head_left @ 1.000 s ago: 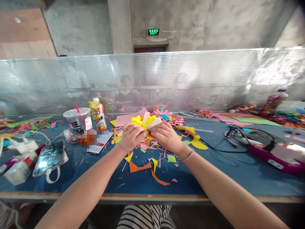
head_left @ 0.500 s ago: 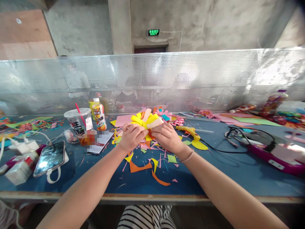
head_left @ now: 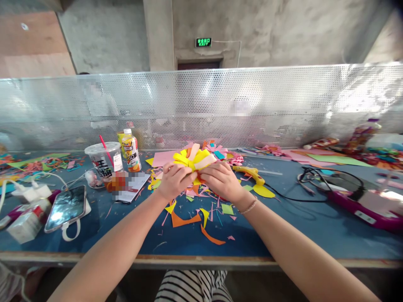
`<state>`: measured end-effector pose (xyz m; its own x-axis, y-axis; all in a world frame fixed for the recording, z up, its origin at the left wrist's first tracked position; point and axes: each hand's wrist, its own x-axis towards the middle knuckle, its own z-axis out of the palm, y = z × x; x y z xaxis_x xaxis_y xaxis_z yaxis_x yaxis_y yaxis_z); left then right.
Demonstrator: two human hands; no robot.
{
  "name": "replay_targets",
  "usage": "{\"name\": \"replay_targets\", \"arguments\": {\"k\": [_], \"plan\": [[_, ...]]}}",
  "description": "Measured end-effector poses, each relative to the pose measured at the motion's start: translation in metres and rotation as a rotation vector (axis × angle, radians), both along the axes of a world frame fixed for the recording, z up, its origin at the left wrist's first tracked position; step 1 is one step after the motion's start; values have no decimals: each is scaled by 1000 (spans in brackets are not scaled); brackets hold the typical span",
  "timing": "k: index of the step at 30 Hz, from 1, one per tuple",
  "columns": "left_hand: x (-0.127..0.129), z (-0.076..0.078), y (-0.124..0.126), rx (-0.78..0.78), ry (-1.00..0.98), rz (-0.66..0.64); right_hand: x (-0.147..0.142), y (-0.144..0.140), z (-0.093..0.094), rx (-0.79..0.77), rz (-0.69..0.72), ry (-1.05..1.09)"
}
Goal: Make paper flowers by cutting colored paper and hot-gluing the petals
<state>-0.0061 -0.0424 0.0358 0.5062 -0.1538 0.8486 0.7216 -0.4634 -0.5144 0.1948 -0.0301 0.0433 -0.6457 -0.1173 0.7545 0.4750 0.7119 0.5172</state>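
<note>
Both hands hold a paper flower over the table.

The left hand and right hand each keep a closed grip on the yellow paper flower, above the scraps on the blue table, near a glue gun.

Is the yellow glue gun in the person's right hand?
No, the yellow glue gun lies on the blue table beside the right hand, which grips the yellow paper flower.

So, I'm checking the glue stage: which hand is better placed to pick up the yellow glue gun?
Right hand, probably: the glue gun lies just beside it, while the left hand grips the paper flower on the far side.
</note>
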Motion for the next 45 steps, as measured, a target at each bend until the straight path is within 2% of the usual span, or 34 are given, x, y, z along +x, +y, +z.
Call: {"name": "replay_targets", "arguments": {"k": [10,16,21,29,32,35,38,42,45], "plan": [[-1,-1,-1,-60,-19,13,0,-1,0,-31,-4,-32],[-1,-2,-1,-62,1,-1,-2,-2,0,-11,-72,-31],[-1,-1,-1,-54,2,-3,-3,-2,0,4,-43,-26],[-3,-2,0,-94,15,17,-3,0,-1,-53,-8,-19],[0,-3,1,-159,-13,18,-5,1,-3,-88,17,17],[7,-5,5,-346,-182,-15,-8,3,-3,-199,37,165],[12,-7,13,-642,-454,-179,-7,6,0,-309,39,375],[15,-12,27,-1063,-941,-615,0,22,2,-414,9,539],[16,-15,33,-1231,-1161,-920,3,38,-7,-629,13,619]]}}
